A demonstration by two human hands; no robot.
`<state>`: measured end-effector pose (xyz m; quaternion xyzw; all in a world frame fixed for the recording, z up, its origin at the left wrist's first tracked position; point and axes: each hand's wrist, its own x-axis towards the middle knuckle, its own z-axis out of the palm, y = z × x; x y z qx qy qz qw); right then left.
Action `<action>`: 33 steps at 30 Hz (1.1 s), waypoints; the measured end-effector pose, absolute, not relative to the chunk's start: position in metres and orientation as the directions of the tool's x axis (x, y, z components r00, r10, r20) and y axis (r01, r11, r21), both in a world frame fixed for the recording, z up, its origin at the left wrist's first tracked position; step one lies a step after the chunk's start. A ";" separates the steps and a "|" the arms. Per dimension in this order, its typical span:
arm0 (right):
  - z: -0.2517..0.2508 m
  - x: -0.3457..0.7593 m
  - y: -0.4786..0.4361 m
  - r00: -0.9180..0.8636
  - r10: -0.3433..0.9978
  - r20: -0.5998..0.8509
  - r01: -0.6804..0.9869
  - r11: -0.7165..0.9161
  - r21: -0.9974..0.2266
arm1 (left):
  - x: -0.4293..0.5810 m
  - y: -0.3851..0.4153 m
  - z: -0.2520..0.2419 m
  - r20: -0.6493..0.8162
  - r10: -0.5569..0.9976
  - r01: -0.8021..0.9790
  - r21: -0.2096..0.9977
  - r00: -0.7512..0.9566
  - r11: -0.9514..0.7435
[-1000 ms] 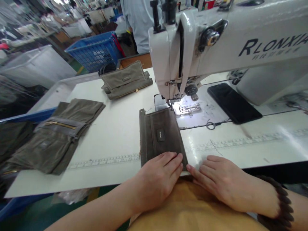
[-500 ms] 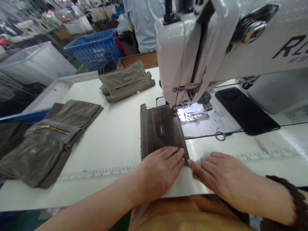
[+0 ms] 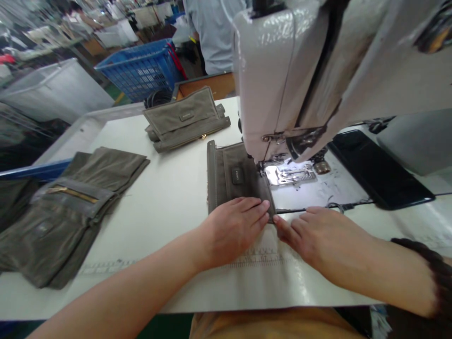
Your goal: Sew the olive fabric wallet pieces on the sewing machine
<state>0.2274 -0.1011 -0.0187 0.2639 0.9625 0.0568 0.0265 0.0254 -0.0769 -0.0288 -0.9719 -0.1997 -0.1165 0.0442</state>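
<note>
A dark olive fabric panel (image 3: 250, 187) with a small dark label (image 3: 238, 176) lies flat on the table. Its right edge runs under the presser foot of the sewing machine (image 3: 268, 84). My left hand (image 3: 235, 230) rests on the near part of the panel, fingers stretched out and pressing down. At the panel's near right corner, my right hand (image 3: 305, 230) touches the edge with its index fingertip; the fingers lie extended, the others slightly bent. The thumb of my right hand is hidden.
Olive fabric pieces with a zipper (image 3: 76, 193) lie at left; a folded olive pouch (image 3: 187, 117) sits behind the panel. A phone (image 3: 383, 169) and partly hidden small scissors (image 3: 339, 206) are at right. Beyond stand a blue crate (image 3: 141, 70) and a person (image 3: 215, 37).
The panel has shifted away from me along the presser foot, both hands moving forward with it. The camera view has moved closer to the machine, and my right hand now partly covers the scissors.
</note>
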 end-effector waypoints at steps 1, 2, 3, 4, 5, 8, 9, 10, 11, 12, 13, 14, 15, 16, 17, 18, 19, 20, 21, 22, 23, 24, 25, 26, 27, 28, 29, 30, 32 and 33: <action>-0.019 0.227 -0.098 -0.856 0.516 -0.033 0.508 0.851 0.130 | 0.025 -0.074 -0.030 0.241 0.375 0.398 -0.053 0.895 -0.916; -0.020 0.227 -0.095 -0.854 0.519 -0.041 0.510 0.849 0.138 | 0.024 -0.071 -0.031 0.238 0.369 0.394 -0.066 0.898 -0.917; -0.021 0.227 -0.093 -0.852 0.522 -0.044 0.512 0.847 0.144 | 0.024 -0.068 -0.032 0.231 0.364 0.390 -0.076 0.902 -0.918; -0.023 0.227 -0.090 -0.847 0.530 -0.044 0.519 0.841 0.151 | 0.023 -0.064 -0.032 0.226 0.360 0.386 -0.082 0.905 -0.919; -0.025 0.227 -0.088 -0.840 0.541 -0.042 0.530 0.834 0.157 | 0.022 -0.061 -0.033 0.220 0.359 0.385 -0.086 0.907 -0.919; -0.029 0.228 -0.081 -0.818 0.574 -0.039 0.560 0.810 0.173 | 0.021 -0.052 -0.034 0.199 0.363 0.387 -0.097 0.910 -0.917; -0.030 0.229 -0.079 -0.816 0.578 -0.036 0.563 0.806 0.180 | 0.021 -0.049 -0.034 0.193 0.363 0.386 -0.101 0.912 -0.917; -0.031 0.229 -0.076 -0.816 0.577 -0.030 0.562 0.806 0.186 | 0.022 -0.046 -0.033 0.193 0.360 0.384 -0.104 0.913 -0.918; -0.032 0.230 -0.074 -0.819 0.573 -0.017 0.560 0.806 0.190 | 0.022 -0.043 -0.033 0.194 0.358 0.382 -0.102 0.913 -0.919; -0.033 0.230 -0.071 -0.822 0.569 0.005 0.559 0.806 0.192 | 0.023 -0.041 -0.033 0.193 0.362 0.384 -0.096 0.912 -0.918; -0.034 0.231 -0.069 -0.826 0.562 0.033 0.557 0.808 0.192 | 0.024 -0.038 -0.032 0.191 0.370 0.391 -0.086 0.909 -0.917; -0.035 0.231 -0.067 -0.829 0.555 0.069 0.557 0.808 0.191 | 0.024 -0.035 -0.032 0.185 0.380 0.398 -0.075 0.906 -0.914; -0.037 0.231 -0.065 -0.829 0.549 0.109 0.560 0.806 0.192 | 0.025 -0.032 -0.032 0.176 0.389 0.405 -0.063 0.904 -0.912; -0.038 0.232 -0.063 -0.826 0.544 0.149 0.564 0.803 0.191 | 0.025 -0.030 -0.032 0.166 0.396 0.409 -0.052 0.903 -0.911; -0.039 0.232 -0.061 -0.823 0.537 0.184 0.566 0.802 0.190 | 0.025 -0.027 -0.032 0.158 0.398 0.409 -0.040 0.904 -0.912; -0.041 0.233 -0.060 -0.821 0.531 0.212 0.567 0.802 0.187 | 0.025 -0.025 -0.032 0.153 0.398 0.407 -0.031 0.904 -0.913; -0.042 0.233 -0.059 -0.817 0.527 0.232 0.569 0.802 0.181 | 0.025 -0.022 -0.032 0.148 0.401 0.408 -0.024 0.904 -0.913; -0.043 0.233 -0.058 -0.815 0.525 0.246 0.569 0.804 0.171 | 0.025 -0.020 -0.032 0.143 0.407 0.414 -0.020 0.902 -0.910; -0.044 0.233 -0.058 -0.812 0.526 0.255 0.571 0.805 0.158 | 0.025 -0.017 -0.032 0.136 0.417 0.423 -0.018 0.899 -0.906; -0.044 0.233 -0.058 -0.806 0.532 0.261 0.577 0.804 0.143 | 0.025 -0.015 -0.032 0.126 0.429 0.434 -0.016 0.895 -0.901; -0.044 0.233 -0.057 -0.800 0.540 0.262 0.583 0.802 0.129 | 0.025 -0.013 -0.032 0.113 0.443 0.447 -0.013 0.889 -0.894; -0.044 0.233 -0.057 -0.795 0.547 0.261 0.589 0.800 0.115 | 0.025 -0.011 -0.032 0.098 0.458 0.460 -0.007 0.884 -0.888; -0.044 0.233 -0.057 -0.792 0.552 0.260 0.592 0.799 0.106 | 0.025 -0.009 -0.032 0.085 0.470 0.472 0.001 0.879 -0.882; -0.044 0.232 -0.057 -0.791 0.554 0.260 0.593 0.799 0.101 | 0.026 -0.007 -0.031 0.076 0.482 0.483 0.006 0.873 -0.875; -0.045 0.232 -0.056 -0.790 0.555 0.260 0.594 0.798 0.099 | 0.026 -0.006 -0.031 0.071 0.495 0.496 0.008 0.866 -0.869; -0.045 0.232 -0.056 -0.790 0.556 0.259 0.594 0.798 0.098 | 0.026 -0.004 -0.031 0.070 0.506 0.507 0.007 0.859 -0.862; -0.045 0.232 -0.056 -0.789 0.559 0.257 0.596 0.797 0.098 | 0.026 -0.003 -0.031 0.075 0.515 0.516 0.006 0.854 -0.856; -0.046 0.232 -0.056 -0.787 0.562 0.254 0.599 0.795 0.098 | 0.026 -0.002 -0.032 0.080 0.519 0.520 0.007 0.851 -0.854; -0.046 0.233 -0.057 -0.787 0.566 0.243 0.601 0.793 0.098 | 0.026 -0.001 -0.032 0.093 0.521 0.523 0.007 0.848 -0.852; -0.046 0.234 -0.057 -0.789 0.565 0.239 0.599 0.795 0.099 | 0.026 -0.001 -0.032 0.097 0.521 0.523 0.004 0.848 -0.852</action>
